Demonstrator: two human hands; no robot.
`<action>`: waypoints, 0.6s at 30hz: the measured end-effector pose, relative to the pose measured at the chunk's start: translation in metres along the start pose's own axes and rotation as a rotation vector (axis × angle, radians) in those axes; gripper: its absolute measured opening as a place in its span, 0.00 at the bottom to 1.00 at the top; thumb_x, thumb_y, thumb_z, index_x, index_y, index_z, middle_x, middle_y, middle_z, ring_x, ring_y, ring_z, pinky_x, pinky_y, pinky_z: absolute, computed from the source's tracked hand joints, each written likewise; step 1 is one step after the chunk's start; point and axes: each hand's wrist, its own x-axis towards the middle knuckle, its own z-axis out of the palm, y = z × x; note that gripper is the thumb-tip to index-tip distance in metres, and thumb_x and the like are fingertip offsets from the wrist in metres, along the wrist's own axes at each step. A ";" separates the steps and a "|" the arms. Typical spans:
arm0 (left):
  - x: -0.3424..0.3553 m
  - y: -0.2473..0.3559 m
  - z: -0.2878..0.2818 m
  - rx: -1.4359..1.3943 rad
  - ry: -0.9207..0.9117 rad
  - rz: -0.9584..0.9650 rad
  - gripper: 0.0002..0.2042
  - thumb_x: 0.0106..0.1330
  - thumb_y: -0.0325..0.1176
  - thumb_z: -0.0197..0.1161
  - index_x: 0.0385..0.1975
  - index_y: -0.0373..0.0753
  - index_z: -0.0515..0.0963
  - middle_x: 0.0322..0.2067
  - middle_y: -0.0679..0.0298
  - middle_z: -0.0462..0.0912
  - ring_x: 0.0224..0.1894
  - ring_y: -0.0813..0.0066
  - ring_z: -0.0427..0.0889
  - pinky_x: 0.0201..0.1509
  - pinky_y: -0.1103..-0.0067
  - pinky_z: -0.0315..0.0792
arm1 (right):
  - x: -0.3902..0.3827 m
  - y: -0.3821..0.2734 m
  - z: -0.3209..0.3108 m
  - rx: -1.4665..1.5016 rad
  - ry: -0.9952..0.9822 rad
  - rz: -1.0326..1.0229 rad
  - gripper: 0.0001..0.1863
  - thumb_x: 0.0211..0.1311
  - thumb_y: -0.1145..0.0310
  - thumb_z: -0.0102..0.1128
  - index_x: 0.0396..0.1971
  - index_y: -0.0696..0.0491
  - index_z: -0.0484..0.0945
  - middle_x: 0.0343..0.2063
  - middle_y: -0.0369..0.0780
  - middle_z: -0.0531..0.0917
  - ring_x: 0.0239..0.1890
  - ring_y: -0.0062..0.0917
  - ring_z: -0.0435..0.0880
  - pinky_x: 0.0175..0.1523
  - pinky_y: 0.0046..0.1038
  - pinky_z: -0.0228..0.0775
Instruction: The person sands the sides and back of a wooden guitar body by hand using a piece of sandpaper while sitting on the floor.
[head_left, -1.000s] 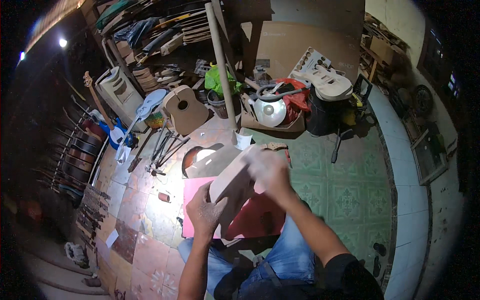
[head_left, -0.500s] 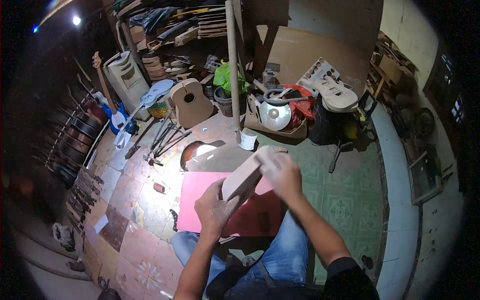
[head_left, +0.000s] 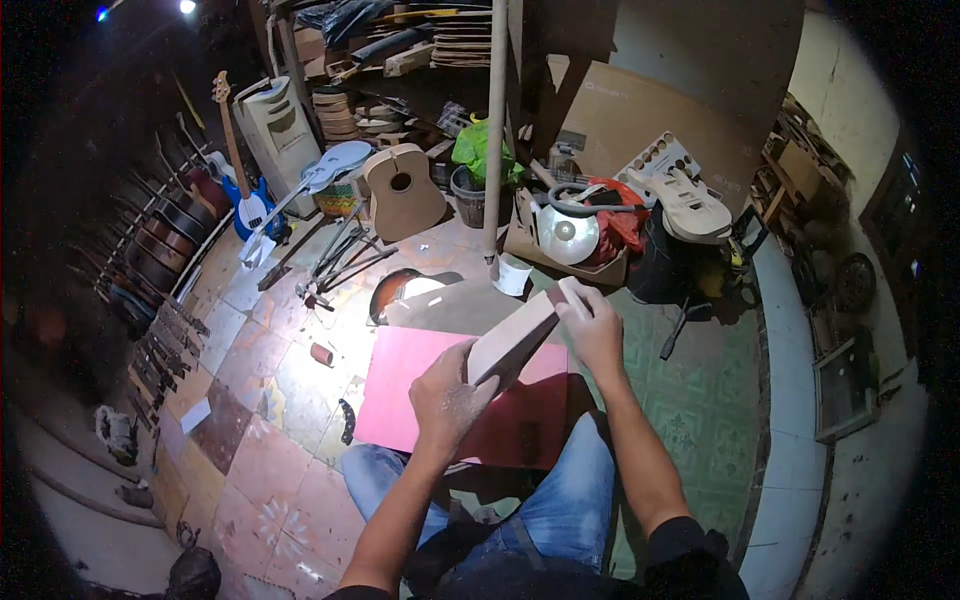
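Wooden piece (head_left: 513, 338) looks pale, thick and tilted.

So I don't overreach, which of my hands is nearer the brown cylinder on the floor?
Left. Your left hand, at the near end of the wood, is right of the brown cylinder; your right hand, at the far end, is farther right.

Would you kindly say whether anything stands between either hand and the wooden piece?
Nothing visible separates the left hand from the wooden piece; a small brownish pad seems to lie under the right hand.
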 end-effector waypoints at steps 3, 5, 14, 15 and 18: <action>0.001 -0.004 -0.004 0.047 -0.013 -0.036 0.24 0.47 0.41 0.76 0.47 0.44 0.83 0.34 0.58 0.87 0.34 0.60 0.88 0.38 0.69 0.79 | -0.051 -0.040 0.019 -0.404 -0.077 -0.496 0.18 0.55 0.67 0.67 0.47 0.52 0.85 0.42 0.45 0.83 0.48 0.40 0.81 0.55 0.41 0.75; -0.004 -0.008 -0.010 0.004 -0.036 -0.048 0.25 0.47 0.41 0.76 0.48 0.45 0.83 0.35 0.58 0.87 0.35 0.60 0.88 0.39 0.69 0.80 | -0.075 -0.072 0.018 -0.158 -0.143 -0.559 0.17 0.55 0.68 0.66 0.46 0.50 0.85 0.41 0.45 0.83 0.47 0.39 0.81 0.54 0.43 0.74; -0.006 -0.014 -0.007 0.024 -0.021 -0.077 0.25 0.48 0.41 0.76 0.49 0.46 0.82 0.37 0.59 0.88 0.37 0.59 0.88 0.41 0.68 0.80 | -0.093 -0.049 0.037 -0.017 -0.012 -0.500 0.23 0.50 0.71 0.72 0.48 0.58 0.80 0.45 0.52 0.80 0.49 0.44 0.82 0.55 0.39 0.75; -0.004 -0.013 -0.008 0.019 -0.021 -0.073 0.25 0.48 0.41 0.76 0.49 0.46 0.82 0.37 0.59 0.88 0.37 0.59 0.88 0.41 0.68 0.80 | -0.085 -0.036 0.040 -0.001 0.025 -0.610 0.23 0.50 0.71 0.73 0.48 0.58 0.80 0.46 0.51 0.80 0.49 0.44 0.82 0.55 0.39 0.75; 0.001 -0.006 -0.009 -0.015 -0.068 -0.102 0.26 0.46 0.38 0.77 0.50 0.43 0.82 0.41 0.57 0.88 0.41 0.62 0.89 0.47 0.71 0.80 | -0.037 0.005 0.043 0.082 0.143 -0.346 0.24 0.49 0.72 0.73 0.49 0.57 0.79 0.46 0.50 0.80 0.50 0.43 0.82 0.55 0.39 0.75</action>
